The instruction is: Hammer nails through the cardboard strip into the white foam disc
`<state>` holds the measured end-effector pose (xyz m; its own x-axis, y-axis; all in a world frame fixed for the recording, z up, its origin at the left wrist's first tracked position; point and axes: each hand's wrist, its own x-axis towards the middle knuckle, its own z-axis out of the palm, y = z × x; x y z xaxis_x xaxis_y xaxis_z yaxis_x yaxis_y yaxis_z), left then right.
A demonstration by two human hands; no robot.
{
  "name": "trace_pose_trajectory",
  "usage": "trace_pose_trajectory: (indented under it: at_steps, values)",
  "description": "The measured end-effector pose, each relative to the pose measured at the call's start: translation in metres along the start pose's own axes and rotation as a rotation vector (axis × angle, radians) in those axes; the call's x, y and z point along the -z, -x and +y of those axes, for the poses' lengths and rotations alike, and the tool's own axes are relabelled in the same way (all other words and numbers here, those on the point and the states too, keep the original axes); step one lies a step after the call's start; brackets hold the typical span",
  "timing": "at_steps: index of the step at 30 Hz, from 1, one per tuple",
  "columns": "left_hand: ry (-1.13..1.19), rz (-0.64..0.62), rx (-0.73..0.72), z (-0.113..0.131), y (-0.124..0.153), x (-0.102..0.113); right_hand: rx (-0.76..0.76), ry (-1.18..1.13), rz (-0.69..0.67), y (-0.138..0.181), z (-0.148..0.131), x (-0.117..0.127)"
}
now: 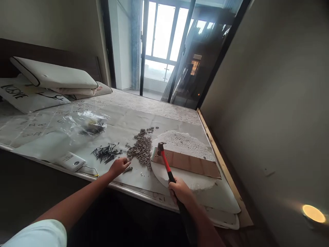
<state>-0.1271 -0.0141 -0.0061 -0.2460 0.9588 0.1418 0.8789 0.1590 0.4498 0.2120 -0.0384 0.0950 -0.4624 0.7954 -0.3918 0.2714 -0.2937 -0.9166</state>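
Note:
My right hand [181, 190] grips a claw hammer [166, 164] with a red and black handle. The hammer's head is over the left end of a brown board [190, 163], where small dots show on the surface. Whether head and board touch is unclear. That board lies on a round white foam-like slab [185, 141]. Farther left, my left hand [120, 166] has its fingers curled together, and what they hold, if anything, is too small to make out. Beside it are a pile of dark nails [106, 152] and a few loose nails [128, 169].
Grey gravel [142, 145] is heaped left of the slab. A clear plastic bag [88, 123] and a white device with a cable [70, 161] lie on the sheet-covered bed [123, 115]. Pillows [53, 73] are at the far left. A wooden rail [218, 154] runs along the right wall.

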Motion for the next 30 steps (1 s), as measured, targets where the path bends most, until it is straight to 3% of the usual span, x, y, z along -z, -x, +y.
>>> trace_pose_trajectory:
  at_steps: [6, 13, 18, 24, 30]
  values:
    - [-0.108, -0.173, 0.040, -0.010, 0.011, -0.007, 0.011, -0.046, -0.015, -0.001, 0.004, 0.007]
    - [-0.193, -0.209, 0.074, -0.001, 0.008, -0.014, 0.016, -0.104, 0.008, 0.001, 0.002, 0.017]
    - [-0.257, -0.230, -0.032, 0.006, 0.006, -0.015, 0.017, -0.128, 0.020, -0.001, 0.006, 0.021]
    - [-0.198, -0.224, -0.055, 0.011, -0.001, -0.007, 0.026, -0.145, 0.030, 0.005, -0.001, 0.026]
    - [0.088, -0.113, 0.094, 0.020, -0.023, 0.012, 0.046, -0.170, 0.049, 0.008, -0.007, 0.030]
